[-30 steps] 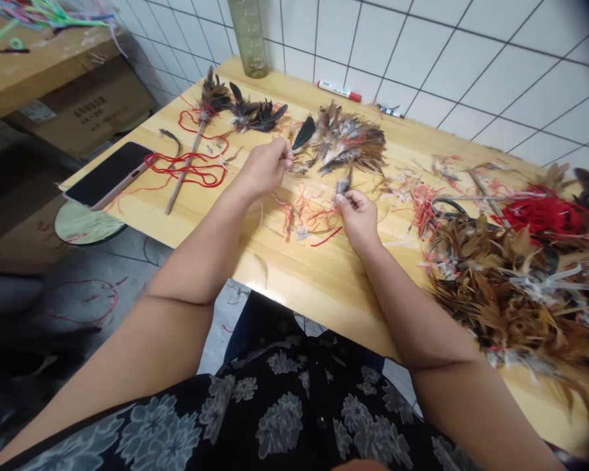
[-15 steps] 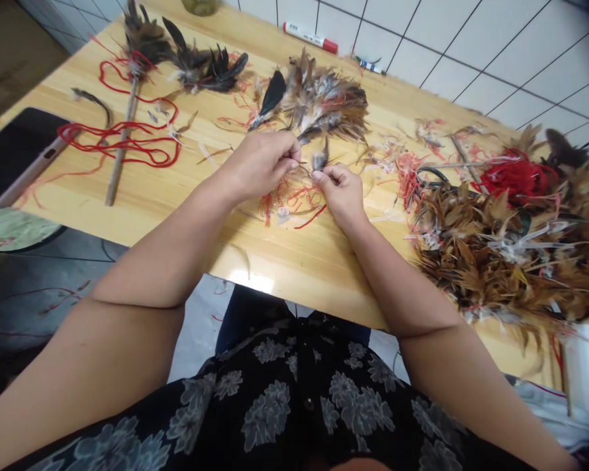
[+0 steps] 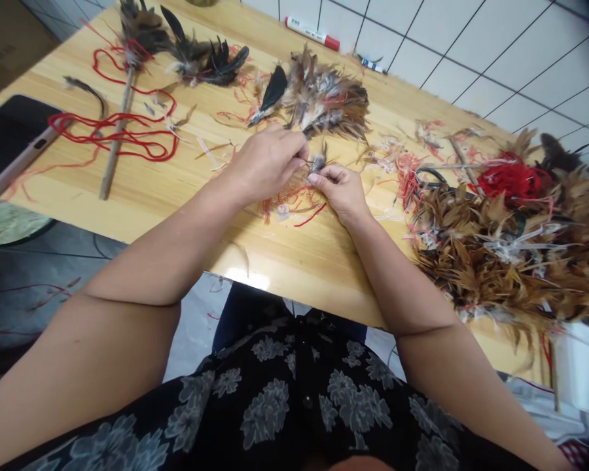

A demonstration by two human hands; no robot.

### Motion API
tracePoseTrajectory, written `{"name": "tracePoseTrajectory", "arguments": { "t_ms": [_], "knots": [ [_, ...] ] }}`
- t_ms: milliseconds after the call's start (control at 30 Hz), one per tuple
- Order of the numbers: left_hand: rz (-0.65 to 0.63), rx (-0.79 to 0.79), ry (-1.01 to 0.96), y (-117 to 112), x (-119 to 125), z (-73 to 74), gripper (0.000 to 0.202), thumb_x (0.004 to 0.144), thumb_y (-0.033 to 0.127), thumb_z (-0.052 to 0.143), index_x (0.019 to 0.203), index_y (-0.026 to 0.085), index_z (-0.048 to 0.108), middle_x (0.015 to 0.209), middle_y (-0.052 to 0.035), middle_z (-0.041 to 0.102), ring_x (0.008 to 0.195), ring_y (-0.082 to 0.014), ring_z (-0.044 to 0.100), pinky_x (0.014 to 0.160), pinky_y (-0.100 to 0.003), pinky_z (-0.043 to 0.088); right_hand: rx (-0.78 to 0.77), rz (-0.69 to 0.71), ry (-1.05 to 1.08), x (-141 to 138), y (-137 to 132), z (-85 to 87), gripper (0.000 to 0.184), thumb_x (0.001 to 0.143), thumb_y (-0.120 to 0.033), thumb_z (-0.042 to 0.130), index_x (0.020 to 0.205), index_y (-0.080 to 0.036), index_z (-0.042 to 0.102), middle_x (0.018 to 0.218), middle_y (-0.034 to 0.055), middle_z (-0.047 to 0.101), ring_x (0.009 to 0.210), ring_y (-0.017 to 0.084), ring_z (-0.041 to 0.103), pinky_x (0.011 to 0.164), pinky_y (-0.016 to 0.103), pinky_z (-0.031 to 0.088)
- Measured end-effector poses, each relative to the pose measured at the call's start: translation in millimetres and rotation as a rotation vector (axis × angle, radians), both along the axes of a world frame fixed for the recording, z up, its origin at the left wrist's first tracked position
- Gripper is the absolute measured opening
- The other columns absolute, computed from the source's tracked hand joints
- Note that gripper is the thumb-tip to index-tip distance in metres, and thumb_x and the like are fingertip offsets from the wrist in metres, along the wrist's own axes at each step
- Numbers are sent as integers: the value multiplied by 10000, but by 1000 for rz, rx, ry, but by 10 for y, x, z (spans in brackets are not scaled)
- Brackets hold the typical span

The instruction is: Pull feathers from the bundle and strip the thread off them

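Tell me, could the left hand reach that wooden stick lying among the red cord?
Probably yes. The wooden stick lies leftward of the left hand, only red cord and scraps between. But that hand and the right hand are pinching a small feather.

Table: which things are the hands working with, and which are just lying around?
In use: small feather, pinched between left hand and right hand; red threads under them.
Lying about: marker, phone, stick, red cord, feather pile.
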State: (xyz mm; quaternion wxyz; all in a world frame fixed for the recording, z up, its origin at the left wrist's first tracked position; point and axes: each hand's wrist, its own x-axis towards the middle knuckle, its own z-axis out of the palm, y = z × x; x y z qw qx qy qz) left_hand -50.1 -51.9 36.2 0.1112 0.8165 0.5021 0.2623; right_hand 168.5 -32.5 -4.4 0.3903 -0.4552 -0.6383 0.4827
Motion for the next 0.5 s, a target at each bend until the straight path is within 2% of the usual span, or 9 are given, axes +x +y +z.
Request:
{"name": "tracePoseTrajectory", "arguments": {
  "t_ms": [167,300,400,500],
  "knots": [
    [-15,4,62,-40,48,59,272,1072,269,557,1219,283,786,1263,-101,852,1269,-344,763,1182,-557,600,-11,34,37,22,19,-8,644,820,-716,999,706,-217,608,744,-34,526,771,128,466,744,294,399],
    [1,-16,32,-30,38,67,340,1058,235,560,1310,256,788,1309,-101,860,1316,-348,771,1210,-536,584,-24,68,85,55,41,-32,661,851,-769,954,744,-228,590,765,-30,544,785,134,475,771,289,436],
    [38,-41,-4,-9,9,75,315,1055,219,560,1238,272,810,1330,-82,867,1387,-341,763,1270,-509,555,-25,70,131,71,52,-46,662,870,-785,929,757,-236,577,775,-27,548,781,136,484,768,292,453],
    [59,-64,-18,-7,-5,92,269,1059,244,572,1167,266,818,1289,-83,876,1348,-338,781,1275,-503,558,-11,30,148,66,53,-55,655,900,-771,910,750,-244,550,752,-33,515,760,134,473,748,293,448]
  ]
}}
